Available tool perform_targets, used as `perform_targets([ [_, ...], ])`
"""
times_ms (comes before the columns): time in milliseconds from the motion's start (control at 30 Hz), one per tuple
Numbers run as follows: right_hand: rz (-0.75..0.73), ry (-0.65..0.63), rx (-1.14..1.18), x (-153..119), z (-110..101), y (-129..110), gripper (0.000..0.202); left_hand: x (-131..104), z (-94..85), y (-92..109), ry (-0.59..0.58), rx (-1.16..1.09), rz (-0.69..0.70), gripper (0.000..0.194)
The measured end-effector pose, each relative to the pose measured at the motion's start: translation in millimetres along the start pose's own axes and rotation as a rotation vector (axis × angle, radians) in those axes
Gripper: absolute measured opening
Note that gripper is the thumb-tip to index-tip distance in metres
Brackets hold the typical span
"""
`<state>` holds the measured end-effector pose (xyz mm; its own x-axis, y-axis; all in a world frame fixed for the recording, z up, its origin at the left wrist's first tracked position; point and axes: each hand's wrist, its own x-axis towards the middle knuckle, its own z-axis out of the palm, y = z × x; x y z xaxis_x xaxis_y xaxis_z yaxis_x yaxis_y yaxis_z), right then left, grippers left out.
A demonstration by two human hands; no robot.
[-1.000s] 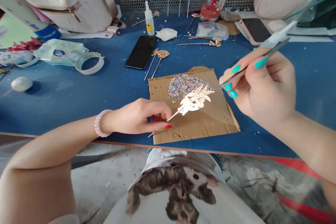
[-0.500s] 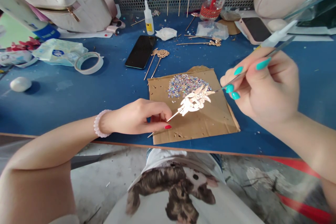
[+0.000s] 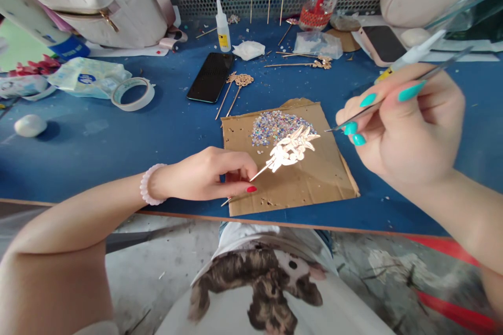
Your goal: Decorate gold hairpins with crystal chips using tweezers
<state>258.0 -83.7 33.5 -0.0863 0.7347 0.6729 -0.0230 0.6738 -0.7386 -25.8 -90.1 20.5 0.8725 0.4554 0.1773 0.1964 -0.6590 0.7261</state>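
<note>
My left hand (image 3: 214, 172) pinches the stem of a gold hairpin (image 3: 293, 149), whose leafy, openwork head points up and right over a piece of cardboard (image 3: 314, 180). In my right hand (image 3: 412, 125) is a thin metal tool, perhaps tweezers (image 3: 369, 110), gripped like a pen. Its tip is apart from the hairpin, a short way to the right of the leafy end. Behind the hairpin a heap of small multicoloured rhinestones (image 3: 275, 124) lies on the cardboard, partly covered by the hairpin's head.
Beyond the cardboard lie several hairpins (image 3: 241, 80), a black phone (image 3: 211, 77) and an upright glue bottle (image 3: 222, 31). A tape roll (image 3: 133, 95) and a wipes pack (image 3: 88, 77) are at left. Another glue bottle (image 3: 416, 52) leans behind my right hand; a pink phone (image 3: 381, 44) lies farther back.
My right hand has drawn back to the right with the metal tool, whose tip has left the hairpin's leafy end. My left hand and the hairpin have hardly moved.
</note>
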Motion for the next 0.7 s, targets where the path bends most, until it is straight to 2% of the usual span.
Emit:
perform_targets([
  [133, -0.184, 0.081, -0.181, -5.5, -4.1, 0.4, 0.023, 1.0, 0.3, 1.4, -0.014, -0.040, -0.031, 0.006],
  [200, -0.250, 0.053, -0.283, -9.1, -8.5, -1.1, 0.023, 1.0, 0.4, 1.8, -0.021, -0.053, -0.036, 0.006],
  [267, -0.336, -0.069, -0.339, -11.3, -12.6, -3.9, 0.015, 0.9, 0.4, 1.8, -0.023, -0.060, -0.037, 0.006],
  [300, -0.388, -0.140, -0.355, -11.7, -14.2, -5.7, 0.017, 0.8, 0.3, 1.7, -0.022, -0.058, -0.036, 0.006],
  [400, -0.544, -0.302, -0.417, -10.4, -16.8, -10.4, 0.044, 0.6, 0.3, 1.2, -0.011, -0.044, -0.021, 0.006],
  [467, -0.572, -0.316, -0.464, -9.1, -17.2, -11.4, 0.048, 0.5, 0.3, 0.9, -0.005, -0.031, -0.010, 0.005],
  [533, -0.591, -0.289, -0.475, -8.1, -17.1, -10.6, 0.043, 0.6, 0.3, 0.8, -0.009, -0.026, -0.012, 0.004],
  [700, -0.683, -0.291, -0.498, -6.5, -17.5, -9.8, 0.015, 0.8, 0.6, 1.1, -0.015, -0.049, -0.036, 0.005],
])
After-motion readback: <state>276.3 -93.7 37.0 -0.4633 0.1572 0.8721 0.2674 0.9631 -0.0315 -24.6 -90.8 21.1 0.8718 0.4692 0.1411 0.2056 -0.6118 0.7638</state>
